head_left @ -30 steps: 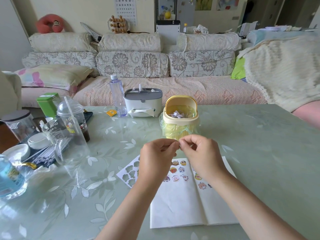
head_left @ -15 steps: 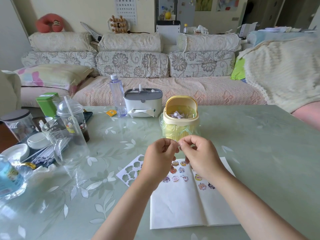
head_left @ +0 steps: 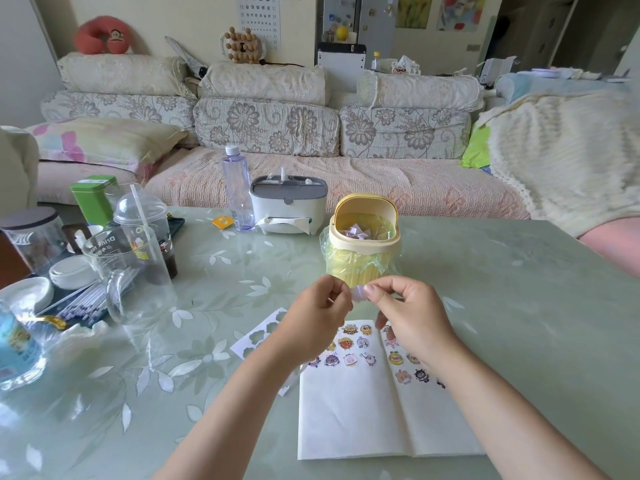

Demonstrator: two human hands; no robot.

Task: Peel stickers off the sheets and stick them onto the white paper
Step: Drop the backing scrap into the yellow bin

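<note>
Both hands were up above the green table [head_left: 519,306], close together. The left hand [head_left: 311,323] and the right hand [head_left: 412,320] had their fingers curled in, and each one pinched an edge of a small pale piece [head_left: 358,293] between thumb and finger. It was too small to tell if it was a sticker or just backing. Under the hands lay the white paper [head_left: 363,417], flat, with a fold down the middle. Little cartoon stickers [head_left: 348,344] sat in rows on its top part. A sticker sheet [head_left: 258,337] with empty holes poked out at the paper's left side. A little yellow bin [head_left: 362,251] stood just behind the hands.
</note>
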